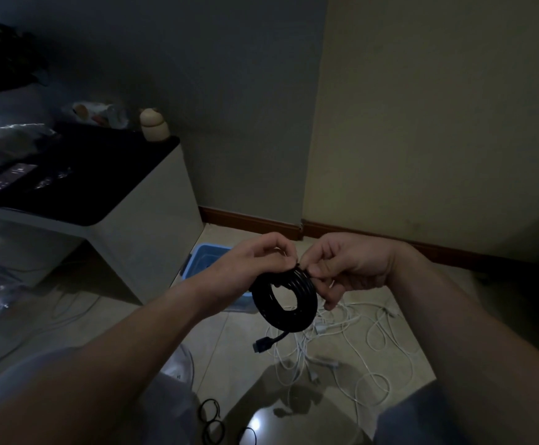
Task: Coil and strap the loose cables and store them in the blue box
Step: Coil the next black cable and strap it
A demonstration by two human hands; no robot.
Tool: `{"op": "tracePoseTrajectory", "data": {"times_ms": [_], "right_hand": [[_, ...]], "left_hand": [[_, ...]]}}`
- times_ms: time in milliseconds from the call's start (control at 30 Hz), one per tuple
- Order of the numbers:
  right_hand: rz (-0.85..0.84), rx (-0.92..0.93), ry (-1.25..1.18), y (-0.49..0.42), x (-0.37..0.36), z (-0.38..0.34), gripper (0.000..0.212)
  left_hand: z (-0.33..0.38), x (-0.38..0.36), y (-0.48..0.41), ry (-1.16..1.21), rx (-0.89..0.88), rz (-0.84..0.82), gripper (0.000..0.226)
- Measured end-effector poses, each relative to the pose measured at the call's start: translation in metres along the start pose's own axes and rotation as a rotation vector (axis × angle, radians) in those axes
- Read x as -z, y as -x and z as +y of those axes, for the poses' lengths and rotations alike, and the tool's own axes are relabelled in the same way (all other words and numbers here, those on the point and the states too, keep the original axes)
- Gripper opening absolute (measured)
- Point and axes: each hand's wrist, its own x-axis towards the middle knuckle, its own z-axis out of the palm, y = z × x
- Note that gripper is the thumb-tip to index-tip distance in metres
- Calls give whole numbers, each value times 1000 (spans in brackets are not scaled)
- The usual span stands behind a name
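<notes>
A dim corner of a home: plain painted walls (422, 123) met above a brown skirting board (248, 221) and a pale tiled floor (229, 342). At the left of the frame, a white cabinet (146, 220) carried household clutter, including a small cream jar (154, 125).

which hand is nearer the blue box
Left. The left hand overlaps the blue box in view; the right hand sits farther right, beyond the black coil.

Black coiled cable (283, 300), white loose cables (358, 335), blue box (204, 256), pale floor tiles (229, 345).
</notes>
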Motion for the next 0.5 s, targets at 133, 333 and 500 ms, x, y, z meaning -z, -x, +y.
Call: {"op": "tracePoseTrajectory", "data": {"times_ms": [133, 333, 500], "right_hand": [[63, -17, 19, 1, -1, -2, 28], [280, -11, 13, -2, -2, -1, 9], [381, 25, 69, -5, -5, -2, 11]], "left_hand": [[-1, -1, 1, -18, -23, 8, 10], [-1, -3, 2, -71, -69, 47, 5], [0, -5, 1, -148, -65, 75, 2]]}}
